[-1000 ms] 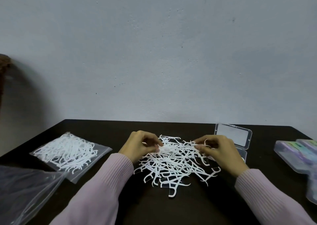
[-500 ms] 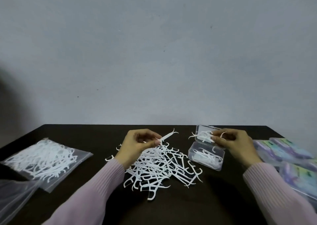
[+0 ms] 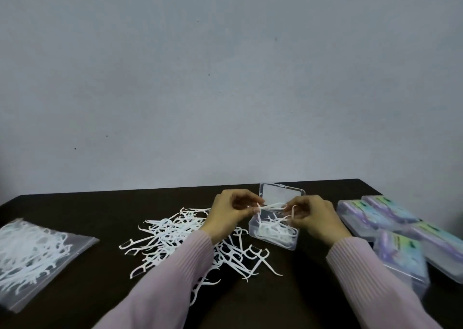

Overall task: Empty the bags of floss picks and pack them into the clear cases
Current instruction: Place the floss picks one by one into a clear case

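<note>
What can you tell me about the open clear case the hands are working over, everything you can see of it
The open clear case is a small rectangular box of see-through plastic with rounded corners. Its hinged lid stands raised at the far side. It sits on the dark table, right of the loose pile of picks and left of the closed cases. White floss picks lie jumbled inside, partly filling it. The left hand and right hand pinch picks just above its opening; whether they touch its rim is unclear.
</note>
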`<state>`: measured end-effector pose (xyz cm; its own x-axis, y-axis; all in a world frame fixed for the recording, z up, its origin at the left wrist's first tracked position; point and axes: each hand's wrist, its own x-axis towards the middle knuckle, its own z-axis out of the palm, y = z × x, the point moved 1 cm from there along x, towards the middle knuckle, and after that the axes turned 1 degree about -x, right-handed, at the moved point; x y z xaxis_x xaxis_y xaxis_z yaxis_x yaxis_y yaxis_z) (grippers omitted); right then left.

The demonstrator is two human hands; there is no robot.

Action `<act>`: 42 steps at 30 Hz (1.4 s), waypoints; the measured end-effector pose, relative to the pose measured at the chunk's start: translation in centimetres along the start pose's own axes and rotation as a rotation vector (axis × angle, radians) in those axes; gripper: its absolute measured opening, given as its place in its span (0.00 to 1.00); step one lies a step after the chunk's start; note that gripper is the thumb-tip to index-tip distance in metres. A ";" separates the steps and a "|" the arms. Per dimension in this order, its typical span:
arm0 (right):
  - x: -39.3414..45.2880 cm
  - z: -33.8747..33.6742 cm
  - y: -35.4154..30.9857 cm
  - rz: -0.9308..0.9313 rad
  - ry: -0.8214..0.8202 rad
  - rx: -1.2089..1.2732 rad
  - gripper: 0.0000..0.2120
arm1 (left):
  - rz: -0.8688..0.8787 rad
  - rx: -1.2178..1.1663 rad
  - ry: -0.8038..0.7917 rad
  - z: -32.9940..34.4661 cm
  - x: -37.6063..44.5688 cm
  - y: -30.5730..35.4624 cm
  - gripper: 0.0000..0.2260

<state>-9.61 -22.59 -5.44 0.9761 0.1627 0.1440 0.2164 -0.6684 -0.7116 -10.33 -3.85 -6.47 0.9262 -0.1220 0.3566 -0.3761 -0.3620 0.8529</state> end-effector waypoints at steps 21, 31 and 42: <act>-0.2 -1.0 0.1 -0.084 0.399 0.114 0.05 | 0.056 0.467 -0.069 1.1 0.6 -2.4 0.14; -0.2 0.3 0.1 -0.051 0.378 0.219 0.05 | 0.019 0.387 -0.076 1.4 0.3 -2.4 0.09; -0.1 1.1 0.4 -0.014 0.337 0.224 0.05 | 0.107 0.702 0.128 1.2 -0.3 -1.5 0.10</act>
<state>-9.64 -22.13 -6.49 0.9329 -0.1009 0.3458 0.2569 -0.4866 -0.8350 -10.00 -4.40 -8.36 0.8588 -0.0968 0.5032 -0.3202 -0.8681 0.3794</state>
